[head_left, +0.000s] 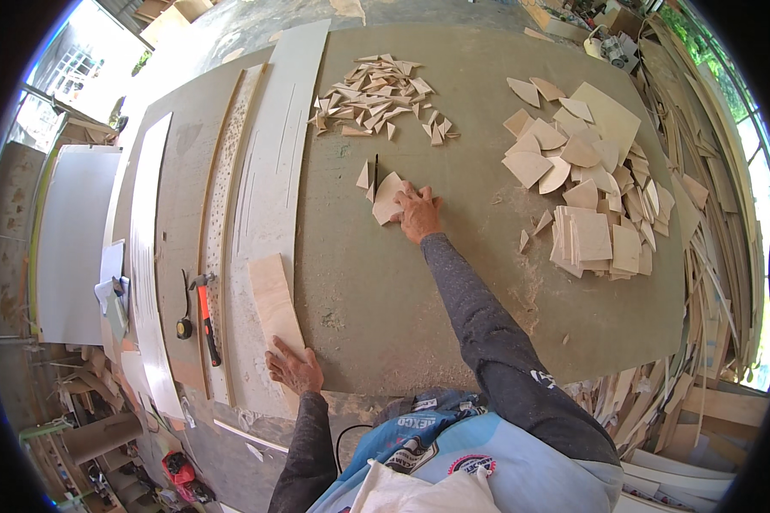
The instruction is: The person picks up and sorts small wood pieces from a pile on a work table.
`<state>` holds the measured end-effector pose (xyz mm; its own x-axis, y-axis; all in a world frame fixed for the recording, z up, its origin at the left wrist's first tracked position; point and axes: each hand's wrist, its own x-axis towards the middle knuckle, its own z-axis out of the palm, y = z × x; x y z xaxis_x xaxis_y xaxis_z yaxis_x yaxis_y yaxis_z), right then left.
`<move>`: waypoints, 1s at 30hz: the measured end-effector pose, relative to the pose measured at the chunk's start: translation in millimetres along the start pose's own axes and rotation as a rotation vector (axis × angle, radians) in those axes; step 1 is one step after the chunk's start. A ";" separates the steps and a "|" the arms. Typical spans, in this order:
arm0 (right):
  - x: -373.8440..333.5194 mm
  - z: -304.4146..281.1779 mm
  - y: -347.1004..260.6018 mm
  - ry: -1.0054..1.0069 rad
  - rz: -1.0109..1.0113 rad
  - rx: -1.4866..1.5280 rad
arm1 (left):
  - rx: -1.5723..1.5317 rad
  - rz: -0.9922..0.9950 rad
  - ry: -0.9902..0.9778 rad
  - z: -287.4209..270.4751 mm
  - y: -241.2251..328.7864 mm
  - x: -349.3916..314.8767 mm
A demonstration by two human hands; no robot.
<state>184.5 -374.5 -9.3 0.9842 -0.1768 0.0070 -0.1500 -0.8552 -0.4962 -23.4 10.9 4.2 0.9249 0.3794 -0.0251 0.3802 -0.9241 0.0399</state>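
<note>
Near the scrap pile (376, 96) on the desk (376, 291), the right hand (418, 212), arm outstretched, presses flat on a thin plywood offcut (388, 197); light, stiff, likely best lifted by an edge. Left hand (294, 369) rests spread on a plywood strip (275, 306), right of the hammer (205, 315).

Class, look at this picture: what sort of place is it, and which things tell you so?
Probably a woodworking shop: sawdust on the workbench, heaps of cut plywood pieces, a hammer, and offcuts stacked around.
</note>
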 end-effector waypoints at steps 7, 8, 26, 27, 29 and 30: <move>1.1 -4.4 7.6 -0.044 -0.088 0.036 | 0.000 0.012 -0.007 -2.2 -1.7 1.7; 1.5 -4.4 8.0 -0.036 -0.087 0.043 | -0.006 0.015 -0.007 -2.4 -2.4 1.2; 2.2 7.0 0.2 0.060 0.008 -0.024 | 0.026 0.023 0.010 -1.1 0.6 1.1; 2.3 8.0 -0.1 0.077 0.011 -0.037 | 0.018 0.018 -0.001 -0.5 0.3 1.7; 2.8 8.0 -2.4 0.087 0.024 -0.046 | 0.002 0.004 -0.021 0.5 -1.2 2.5; 3.1 7.7 -3.2 0.081 0.033 -0.044 | -0.002 0.006 -0.020 0.5 -1.8 2.5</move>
<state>188.8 -368.6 -14.4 0.9682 -0.2425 0.0620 -0.1882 -0.8684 -0.4587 -21.8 13.5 3.6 0.9269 0.3725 -0.0452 0.3744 -0.9264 0.0416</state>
